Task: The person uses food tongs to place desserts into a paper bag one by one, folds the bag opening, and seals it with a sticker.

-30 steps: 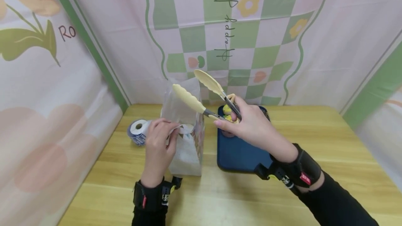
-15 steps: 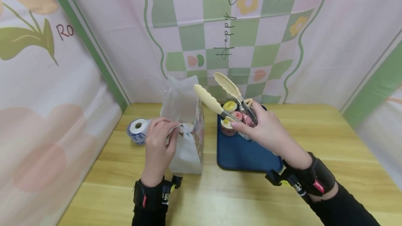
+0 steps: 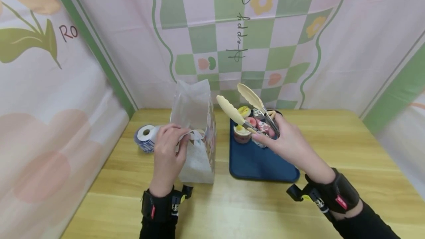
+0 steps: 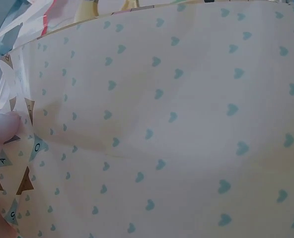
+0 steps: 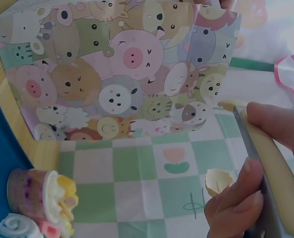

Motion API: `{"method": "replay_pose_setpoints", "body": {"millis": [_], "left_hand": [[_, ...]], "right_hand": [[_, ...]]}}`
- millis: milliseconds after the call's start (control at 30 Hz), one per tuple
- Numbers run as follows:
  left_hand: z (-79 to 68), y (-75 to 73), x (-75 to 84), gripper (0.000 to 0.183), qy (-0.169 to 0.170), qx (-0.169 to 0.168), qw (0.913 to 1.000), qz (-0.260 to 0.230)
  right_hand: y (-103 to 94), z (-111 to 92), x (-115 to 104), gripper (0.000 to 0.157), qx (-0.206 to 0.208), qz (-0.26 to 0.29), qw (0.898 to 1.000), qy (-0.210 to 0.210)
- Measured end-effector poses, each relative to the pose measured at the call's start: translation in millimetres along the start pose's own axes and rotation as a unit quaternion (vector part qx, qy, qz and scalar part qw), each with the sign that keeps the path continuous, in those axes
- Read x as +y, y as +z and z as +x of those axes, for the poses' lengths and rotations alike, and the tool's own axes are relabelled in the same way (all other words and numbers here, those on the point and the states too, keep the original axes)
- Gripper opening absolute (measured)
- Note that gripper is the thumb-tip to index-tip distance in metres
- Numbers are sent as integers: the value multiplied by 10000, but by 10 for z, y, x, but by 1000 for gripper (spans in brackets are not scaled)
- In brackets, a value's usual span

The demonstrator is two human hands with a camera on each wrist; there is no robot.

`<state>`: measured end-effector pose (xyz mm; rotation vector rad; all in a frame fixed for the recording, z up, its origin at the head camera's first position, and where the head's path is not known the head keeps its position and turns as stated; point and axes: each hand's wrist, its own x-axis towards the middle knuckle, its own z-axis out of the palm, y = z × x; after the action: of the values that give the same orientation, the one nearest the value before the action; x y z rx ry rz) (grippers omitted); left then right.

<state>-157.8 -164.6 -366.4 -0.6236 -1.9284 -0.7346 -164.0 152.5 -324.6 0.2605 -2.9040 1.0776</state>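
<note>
The left hand (image 3: 168, 148) pinches with its thumb (image 3: 182, 150) and bent fingers (image 3: 168, 133), the left wrist (image 3: 160, 188) straight behind that grip. The right hand (image 3: 289, 141) grips between thumb (image 3: 266, 141) and curled fingers (image 5: 239, 210); the right wrist (image 3: 319, 169) and sleeved right forearm (image 3: 363, 223) slant back to the right of its grip.

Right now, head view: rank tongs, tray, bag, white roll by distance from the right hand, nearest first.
1. Tongs, held in the right hand.
2. Blue tray, partly under that hand.
3. Bag, left of the tray.
4. White roll, left of the bag.

A bag (image 3: 197, 163) stands on the table (image 3: 232, 213), a roll (image 3: 146, 141) to its left, a tray (image 3: 262, 165) bearing cakes (image 3: 242, 136) to its right.
</note>
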Motion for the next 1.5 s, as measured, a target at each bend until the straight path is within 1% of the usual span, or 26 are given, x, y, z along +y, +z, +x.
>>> {"method": "replay_pose_setpoints", "body": {"millis": [133,267,433,533,667,1033,1200,1267,1500], "left_hand": [[3,1,-1,8,15,4,10000,-7],[0,3,-1,8,1,-9,10000,-11],[2,5,4,8,-22,-25,10000,4],[4,6,5,8,-15,-19,10000,12],[5,11,1,9,43,30,10000,23],[4,23,-7,8,123,100,9999,9],[2,21,-7,9,119,113,9999,1],[1,18,-7,9,114,112,9999,0],[2,15,-3,8,107,97,9999,10]], "right_hand": [[14,-23,83,62,-101,153,9997,142],[32,-46,173,60,-110,133,9997,172],[48,-79,270,65,-102,114,9997,209],[54,-102,321,68,-99,158,9993,314],[61,-131,394,67,-91,111,9989,455],[119,-195,598,63,-62,72,9987,510],[151,-209,664,65,-22,84,9985,539],[161,-217,689,67,-23,112,9982,582],[202,-235,779,67,9,172,9970,753]]}}
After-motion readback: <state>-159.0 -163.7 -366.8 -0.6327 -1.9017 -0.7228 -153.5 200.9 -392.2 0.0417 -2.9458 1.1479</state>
